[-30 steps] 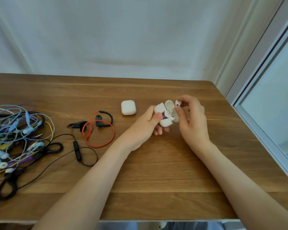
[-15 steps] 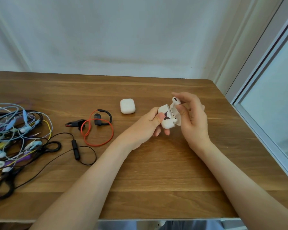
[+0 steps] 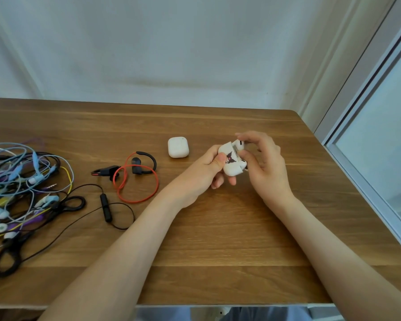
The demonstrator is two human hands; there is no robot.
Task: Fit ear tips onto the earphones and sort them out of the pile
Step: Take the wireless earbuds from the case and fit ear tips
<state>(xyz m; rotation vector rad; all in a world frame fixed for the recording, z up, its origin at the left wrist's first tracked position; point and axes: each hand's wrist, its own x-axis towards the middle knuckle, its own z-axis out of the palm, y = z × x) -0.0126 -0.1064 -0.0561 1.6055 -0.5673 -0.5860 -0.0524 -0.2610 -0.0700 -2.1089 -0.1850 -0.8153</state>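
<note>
Here, right of centre, I judge I'm seating an earbud [image 3: 238, 143]: my left hand [image 3: 208, 167] grips the case [image 3: 229, 164], my right hand [image 3: 264, 163] pinches the bud at its top, so next comes pressing it home; the pile [image 3: 16, 181] lies far left.

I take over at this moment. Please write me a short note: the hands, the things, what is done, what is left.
Left hand grips the stickered case. Right hand pinches a white earbud at the case's top edge.
Sorted out on the table: plain white case, red-black earphones, black neckband set.
To do: finish this earbud, then work through the tangled pile at the left.
</note>
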